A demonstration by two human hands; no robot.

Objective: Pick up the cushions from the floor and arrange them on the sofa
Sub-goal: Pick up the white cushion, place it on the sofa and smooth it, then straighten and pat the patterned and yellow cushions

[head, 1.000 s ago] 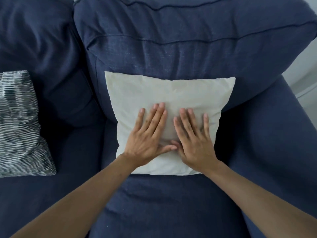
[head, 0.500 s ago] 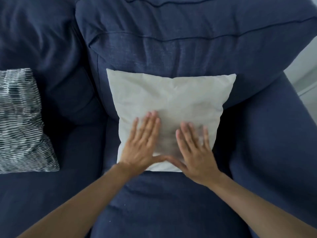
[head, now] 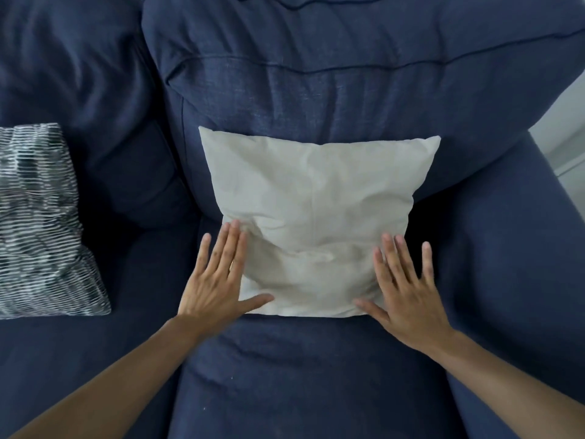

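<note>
a cream cushion (head: 316, 217) stands propped on the seat of a dark blue sofa (head: 316, 375), its upper edge leaning back against the big blue back cushion (head: 316, 74) behind it. it sits slightly tilted, with its top left corner higher than its top right corner, and its cover is creased and dented across the lower half.

the left hand (head: 215, 283) lies flat at the cushion's lower left edge, its fingers (head: 231, 245) straight and spread, not gripping anything; the tips of the longer fingers touch the cushion's side and the thumb reaches across its bottom left corner. the right hand (head: 408, 289) mirrors it at the lower right edge, fingers (head: 392, 258) extended and apart, holding nothing, with the thumb pointing in toward the bottom right corner. whether the right palm presses on the cushion or just rests beside it is hard to tell. both bare forearms come in from the bottom corners of the view.

on the neighbouring seat to the left, well apart from the cream one, a black and white striped cushion (head: 41, 223) leans against the sofa back, partly cut off by the edge of the view. the padded armrest (head: 512, 264) runs along the right, with a pale wall (head: 560, 144) showing beyond it.
</note>
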